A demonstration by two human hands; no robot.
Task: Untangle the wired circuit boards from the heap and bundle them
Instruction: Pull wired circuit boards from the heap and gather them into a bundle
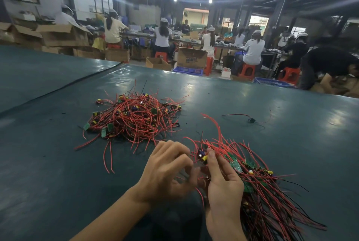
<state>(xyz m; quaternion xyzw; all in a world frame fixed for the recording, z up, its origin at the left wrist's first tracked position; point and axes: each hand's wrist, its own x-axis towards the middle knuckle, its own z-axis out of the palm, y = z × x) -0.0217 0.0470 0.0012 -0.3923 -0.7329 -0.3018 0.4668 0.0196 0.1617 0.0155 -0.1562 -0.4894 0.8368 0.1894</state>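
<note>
A tangled heap (pixel 134 117) of small green circuit boards with red and black wires lies on the dark green table (pixel 48 172), ahead and left of my hands. A second bunch of wired boards (pixel 260 182) lies at the right with its wires combed towards me. My right hand (pixel 223 182) rests on the near left side of that bunch, fingertips by a board with yellow and blue parts (pixel 202 155). My left hand (pixel 169 169) is just left of it, fingers curled, pinching a red wire that leads to that board.
A single loose part with red and black wires (pixel 250 119) lies apart at the right. A seam in the table covering (pixel 64 85) runs diagonally at the left. Beyond the far table edge, several people sit on red stools among cardboard boxes and blue crates.
</note>
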